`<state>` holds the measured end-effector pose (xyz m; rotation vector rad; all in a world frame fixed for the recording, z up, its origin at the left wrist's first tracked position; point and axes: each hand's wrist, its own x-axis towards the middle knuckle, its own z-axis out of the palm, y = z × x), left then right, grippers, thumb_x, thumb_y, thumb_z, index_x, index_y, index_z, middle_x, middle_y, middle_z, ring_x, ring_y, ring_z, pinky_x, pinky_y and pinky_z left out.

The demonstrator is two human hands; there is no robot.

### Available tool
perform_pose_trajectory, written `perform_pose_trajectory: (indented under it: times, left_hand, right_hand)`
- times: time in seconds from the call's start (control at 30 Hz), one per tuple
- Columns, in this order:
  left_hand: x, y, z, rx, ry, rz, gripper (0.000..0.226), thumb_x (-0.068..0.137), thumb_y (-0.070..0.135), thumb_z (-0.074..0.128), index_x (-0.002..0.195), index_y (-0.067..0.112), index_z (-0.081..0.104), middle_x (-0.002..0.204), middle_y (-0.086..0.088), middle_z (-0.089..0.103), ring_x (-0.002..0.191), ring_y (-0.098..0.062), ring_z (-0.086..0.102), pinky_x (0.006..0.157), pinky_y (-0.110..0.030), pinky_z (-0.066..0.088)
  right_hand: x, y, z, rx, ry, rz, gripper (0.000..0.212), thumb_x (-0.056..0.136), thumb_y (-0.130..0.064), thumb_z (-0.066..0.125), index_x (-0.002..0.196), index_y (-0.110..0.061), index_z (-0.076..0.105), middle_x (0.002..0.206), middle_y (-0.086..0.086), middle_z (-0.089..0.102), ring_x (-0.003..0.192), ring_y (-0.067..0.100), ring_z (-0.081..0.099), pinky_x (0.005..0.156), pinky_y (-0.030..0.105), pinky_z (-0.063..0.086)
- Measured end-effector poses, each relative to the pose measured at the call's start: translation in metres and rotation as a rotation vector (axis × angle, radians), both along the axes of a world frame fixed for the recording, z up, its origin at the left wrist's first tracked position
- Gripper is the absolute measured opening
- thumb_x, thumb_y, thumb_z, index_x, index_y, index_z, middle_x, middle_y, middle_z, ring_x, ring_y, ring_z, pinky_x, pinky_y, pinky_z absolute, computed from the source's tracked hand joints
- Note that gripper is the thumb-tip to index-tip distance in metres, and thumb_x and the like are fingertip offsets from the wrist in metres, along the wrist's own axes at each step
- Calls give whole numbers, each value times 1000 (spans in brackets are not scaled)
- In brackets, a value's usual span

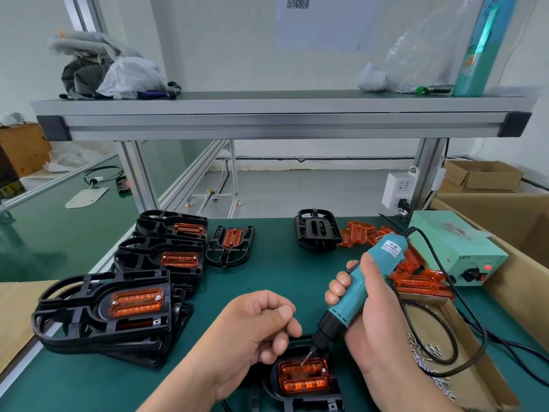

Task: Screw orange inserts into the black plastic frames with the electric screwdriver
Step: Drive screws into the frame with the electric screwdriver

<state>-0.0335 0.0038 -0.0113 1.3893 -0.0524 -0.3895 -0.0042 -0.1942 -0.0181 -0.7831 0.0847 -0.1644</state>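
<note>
The right hand (371, 295) wraps its fingers around the electric screwdriver (356, 292), bit tip on the orange insert (303, 374) just below the left hand (255, 325), whose fingers curl narrow, pinched nearly together.

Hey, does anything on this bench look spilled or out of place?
Yes: loose screws lie scattered on the mat beside the right hand, under the screwdriver cord. The spare orange inserts sit in a jumbled heap.
</note>
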Motion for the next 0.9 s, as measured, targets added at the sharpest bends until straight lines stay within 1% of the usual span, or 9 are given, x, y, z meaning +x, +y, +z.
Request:
perform_pose_trajectory:
  times: [0.07, 0.13, 0.2, 0.37, 0.47, 0.53, 0.7, 0.83, 0.9]
  left_hand:
    - [0, 0, 0, 12, 1, -17, 10, 103, 8, 64, 104, 4, 73, 90, -16, 72, 58, -13, 52, 45, -20, 37]
    - [0, 0, 0, 31, 6, -22, 14, 102, 7, 66, 97, 9, 79, 89, -15, 73, 59, -13, 52, 46, -20, 37]
    - [-1, -1, 0, 58, 6, -24, 18, 102, 5, 65, 96, 11, 81, 91, -15, 74, 60, -13, 53, 47, -20, 38]
    - [-3, -1, 2, 164, -32, -65, 13, 102, 1, 63, 107, 3, 75, 95, -17, 78, 59, -13, 57, 48, -20, 42]
    - [-4, -2, 3, 236, -62, -99, 13, 102, 2, 62, 108, 3, 73, 95, -16, 79, 62, -16, 59, 49, -21, 43]
    - [-5, -2, 3, 264, -69, -130, 13, 102, 2, 61, 107, 4, 73, 95, -15, 79, 62, -15, 61, 51, -21, 44]
    - [-6, -4, 3, 282, -71, -201, 9, 100, 5, 65, 106, 2, 72, 94, -14, 80, 58, -10, 62, 51, -20, 45]
    - [-7, -5, 2, 262, -63, -202, 9, 97, 7, 69, 103, 4, 74, 93, -16, 80, 55, -10, 61, 50, -19, 45]
    - [-6, -5, 3, 250, -55, -188, 12, 92, 10, 70, 102, 5, 75, 95, -17, 79, 56, -12, 61, 50, -20, 44]
  right_hand:
    - [0, 1, 1, 16, -19, 7, 35, 94, -45, 68, 102, -14, 54, 74, 4, 50, 62, 16, 50, 54, 28, 47]
    - [-1, 1, 2, 46, -46, 11, 35, 95, -45, 67, 103, -14, 54, 75, 4, 50, 62, 16, 50, 55, 28, 48]
    - [-1, 0, 3, 67, -71, 13, 35, 95, -46, 66, 105, -14, 54, 76, 3, 50, 63, 16, 50, 56, 28, 50]
    - [0, -3, 5, 117, -84, -2, 36, 98, -48, 64, 105, -14, 54, 76, 2, 50, 62, 15, 51, 57, 27, 50]
    - [3, -7, 7, 149, -88, -16, 36, 101, -49, 63, 105, -14, 54, 76, 1, 49, 62, 14, 50, 57, 27, 50]
    - [3, -9, 8, 164, -91, -25, 36, 101, -49, 63, 104, -14, 54, 76, 0, 48, 62, 14, 48, 58, 26, 50]
    - [3, -10, 10, 160, -105, -51, 34, 101, -48, 63, 102, -16, 55, 77, 0, 49, 63, 14, 49, 60, 26, 50]
    - [2, -9, 10, 137, -125, -60, 34, 102, -49, 62, 103, -16, 55, 77, 1, 49, 65, 15, 49, 61, 27, 51]
    - [2, -8, 10, 126, -134, -61, 33, 103, -48, 62, 103, -16, 55, 78, 1, 50, 65, 15, 50, 62, 27, 52]
